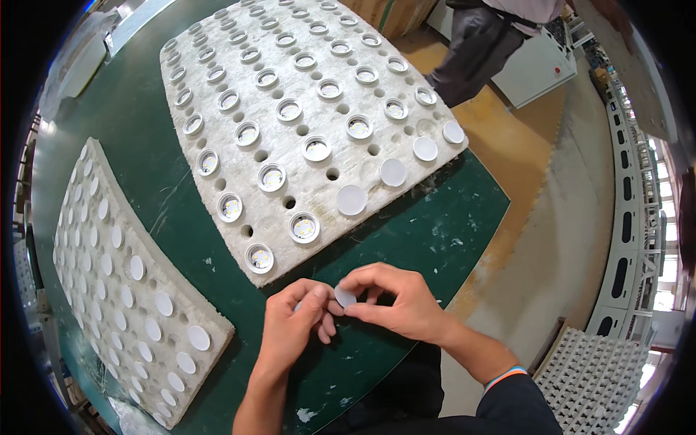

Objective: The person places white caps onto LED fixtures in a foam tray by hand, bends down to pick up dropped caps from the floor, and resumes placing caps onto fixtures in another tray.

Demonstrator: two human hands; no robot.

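Observation:
My right hand (388, 301) pinches a white round lamp cover (345, 296) between thumb and fingertips. Beside it, my left hand (293, 315) is closed, with a sliver of white showing between its fingers that looks like another cover. Both hands are over the green table, just off the near edge of a white foam board (333, 243). Rows of round lamp bodies (304, 228) sit in that board, open at the top with small yellow LED chips inside. Along its near right edge, several lamps (351, 200) have plain white covers on them.
A second foam board (210, 319) on the left carries rows of lamps with white covers. The green table (464, 210) has a corner at right. Beyond it are a standing person (475, 54) and a white cabinet (533, 69). A rack of small pieces (591, 380) sits lower right.

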